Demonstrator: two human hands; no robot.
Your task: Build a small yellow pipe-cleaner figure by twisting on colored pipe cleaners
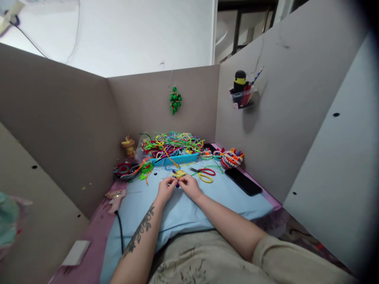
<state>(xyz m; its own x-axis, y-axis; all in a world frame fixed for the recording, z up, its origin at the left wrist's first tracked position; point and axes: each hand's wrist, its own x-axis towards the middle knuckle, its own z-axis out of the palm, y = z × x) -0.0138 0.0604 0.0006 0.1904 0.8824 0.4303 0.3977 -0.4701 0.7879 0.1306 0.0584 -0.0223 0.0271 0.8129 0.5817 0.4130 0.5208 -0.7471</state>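
Yellow pipe-cleaner figure (179,174) sits on the light blue pillow (189,213), pinched from both sides. Left hand (166,188), tattooed forearm, has fingertips closed on the figure's left edge; right hand (190,186) has fingertips closed on its right edge. The hands nearly touch each other. A small dark blue bit shows just under the figure, between the hands; can't tell what it is.

Landmark = pillow. On its left side a black cable (121,232) runs along the edge, with a white flat block (76,253) further left on the pink surface. Right of the figure: red-handled scissors (204,171) and a yellow loop (205,178), both lying on the pillow. Black phone (243,181) lies at the pillow's right edge. At the pillow's far edge is a blue tray (177,158) heaped with multicolour pipe cleaners (171,142); finished colourful pieces (231,157) are at the far right corner. Green ornament (175,101) hangs on the back cardboard wall above the tray.
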